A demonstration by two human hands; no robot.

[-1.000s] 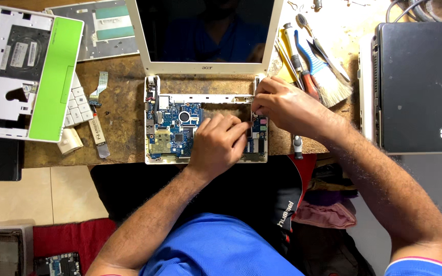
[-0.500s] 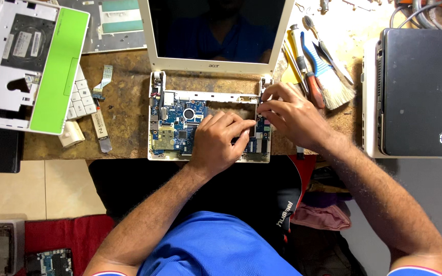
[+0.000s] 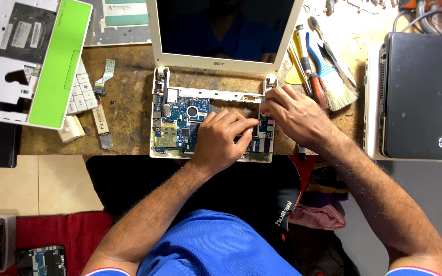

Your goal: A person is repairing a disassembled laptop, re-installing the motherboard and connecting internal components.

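Both hands on the opened small laptop: your left hand (image 3: 221, 140) presses curled fingers on the blue motherboard (image 3: 180, 120) in the white base (image 3: 160, 152); your right hand (image 3: 295, 115) pinches at the board's right edge, contents hidden. Mid-disassembly, I'd judge; next needs a careful lift beside the hinge.

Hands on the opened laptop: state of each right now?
Left hand: fingers curled, pressing on the blue circuit board; any grip cannot be told.
Right hand: fingertips at the laptop base's right edge; holding cannot be told.
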